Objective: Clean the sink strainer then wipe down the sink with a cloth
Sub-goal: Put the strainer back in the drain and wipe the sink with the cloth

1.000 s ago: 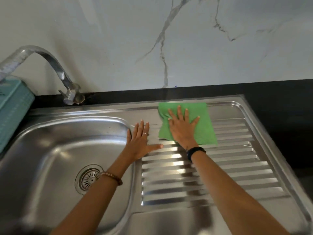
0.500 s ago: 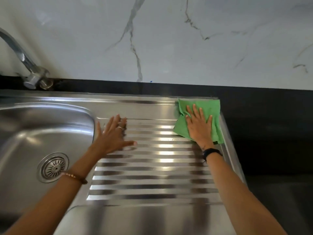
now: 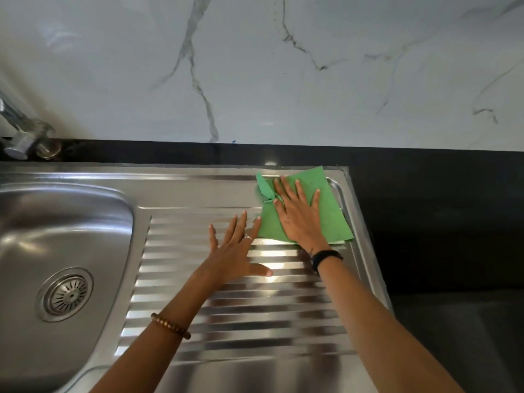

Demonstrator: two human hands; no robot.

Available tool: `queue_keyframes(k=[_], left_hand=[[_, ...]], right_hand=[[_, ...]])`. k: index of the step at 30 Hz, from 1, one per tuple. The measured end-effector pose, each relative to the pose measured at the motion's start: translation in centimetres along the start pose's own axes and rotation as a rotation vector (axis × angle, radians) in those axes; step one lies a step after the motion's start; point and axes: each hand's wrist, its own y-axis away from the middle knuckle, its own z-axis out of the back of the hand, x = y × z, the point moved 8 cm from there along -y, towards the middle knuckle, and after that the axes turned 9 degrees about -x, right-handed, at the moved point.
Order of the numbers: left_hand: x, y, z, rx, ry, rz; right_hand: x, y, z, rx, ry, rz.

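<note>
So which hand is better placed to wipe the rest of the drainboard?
The right hand: it already presses flat on the green cloth at the drainboard's far right corner. The left hand rests bare on the ridges.

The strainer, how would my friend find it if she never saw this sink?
Start at the steel sink and look into its bowl on the left. The strainer is the round slotted metal disc in the bowl's bottom, the only round thing there.
</note>
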Motion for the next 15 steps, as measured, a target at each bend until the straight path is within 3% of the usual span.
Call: queue_keyframes(k=[5, 10, 15], left_hand=[[-0.4, 0.2, 0.1, 0.036, -0.015, 0.011], [-2.1, -0.3, -0.5, 0.037, -0.019, 0.027], [-2.3, -0.7, -0.7, 0.034, -0.01, 0.039]], right_hand=[[-5.9, 2.3, 1.8, -0.1, 0.002, -0.306], [-6.3, 8.1, 2.1, -0.157, 0.07, -0.296], [-7.1, 4.8, 1.9, -0.135, 0.08, -0.324]])
